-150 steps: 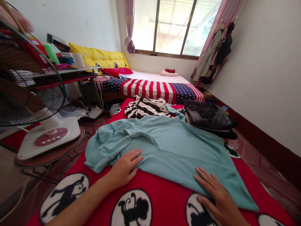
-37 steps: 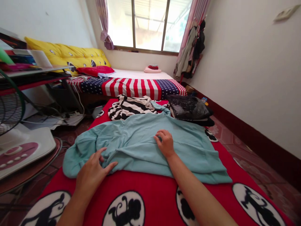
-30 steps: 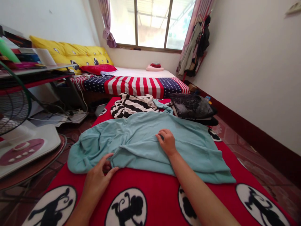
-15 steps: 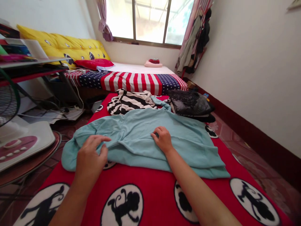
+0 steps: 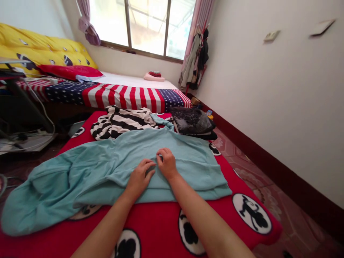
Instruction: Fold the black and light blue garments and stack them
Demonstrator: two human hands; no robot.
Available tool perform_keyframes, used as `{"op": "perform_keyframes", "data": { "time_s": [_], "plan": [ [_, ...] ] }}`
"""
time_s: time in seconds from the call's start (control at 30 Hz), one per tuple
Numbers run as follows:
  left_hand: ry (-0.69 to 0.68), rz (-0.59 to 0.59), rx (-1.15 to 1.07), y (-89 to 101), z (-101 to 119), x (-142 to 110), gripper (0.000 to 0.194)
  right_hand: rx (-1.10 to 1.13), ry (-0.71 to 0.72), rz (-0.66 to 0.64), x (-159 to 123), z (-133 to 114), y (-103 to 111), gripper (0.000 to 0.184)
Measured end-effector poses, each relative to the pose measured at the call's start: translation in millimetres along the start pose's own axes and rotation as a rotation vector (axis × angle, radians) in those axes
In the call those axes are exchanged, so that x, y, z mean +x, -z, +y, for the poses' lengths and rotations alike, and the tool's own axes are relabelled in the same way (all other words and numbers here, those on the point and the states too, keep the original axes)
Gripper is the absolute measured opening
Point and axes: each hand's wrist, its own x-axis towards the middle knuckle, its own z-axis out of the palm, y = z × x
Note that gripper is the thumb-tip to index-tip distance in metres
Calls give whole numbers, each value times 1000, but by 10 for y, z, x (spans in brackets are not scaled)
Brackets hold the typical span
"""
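A light teal garment (image 5: 102, 168) lies spread across a red blanket (image 5: 161, 218) printed with black-and-white round figures. My left hand (image 5: 141, 176) rests on the teal cloth near its middle, fingers bent and pressing on a fold. Right beside it, almost touching, my right hand (image 5: 166, 165) is curled, its fingertips pinching the same fold of the teal garment. Both forearms reach in from the bottom of the view.
A black-and-white striped garment (image 5: 120, 122) and a dark folded pile (image 5: 192, 123) lie beyond the teal one. Behind them is a mattress with a stars-and-stripes cover (image 5: 118, 95), yellow cushions (image 5: 40, 44), a window (image 5: 134, 25) and hanging clothes (image 5: 195, 59). A white wall (image 5: 282, 89) runs along the right.
My left hand has moved right across the teal garment to meet my right hand at the middle fold. The view has shifted right, so the fan has left the frame.
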Motion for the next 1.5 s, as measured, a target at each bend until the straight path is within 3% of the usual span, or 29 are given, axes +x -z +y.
{"op": "perform_keyframes", "data": {
  "time_s": [0.13,0.23,0.37,0.47,0.6,0.73,0.83,0.93,1.03,1.1,1.23,1.37,1.5],
  "plan": [
    [-27,-115,244,-33,70,-25,45,-71,9,-113,-229,17,164,36],
    [-23,-154,385,-51,122,-38,48,-269,-10,-283,-557,272,499,60],
    [25,-166,430,-44,166,-47,51,-511,-140,-297,-889,833,1025,61],
    [42,-174,425,-35,180,-43,52,-650,-212,-263,-873,1060,1203,52],
    [50,-173,427,-49,177,-42,52,-684,-264,-161,-567,905,1054,45],
    [65,-174,425,-75,175,-80,51,-394,-114,-200,-267,640,661,41],
    [57,-236,419,-23,182,-60,54,-321,-119,-171,-175,593,422,36],
    [5,-380,408,150,168,149,59,-293,-112,-110,-170,650,342,34],
    [10,-460,414,390,69,579,34,-210,-97,-71,-195,722,367,30],
    [74,-381,462,532,-60,912,25,-154,-105,-47,-209,751,389,27],
    [247,-160,607,703,-406,1406,40,-77,-134,-18,-216,769,394,23],
    [388,-130,696,742,-689,1576,39,-33,-158,-1,-212,771,385,21],
    [426,-156,724,730,-771,1612,35,-5,-170,9,-207,760,392,20]
  ]
}}
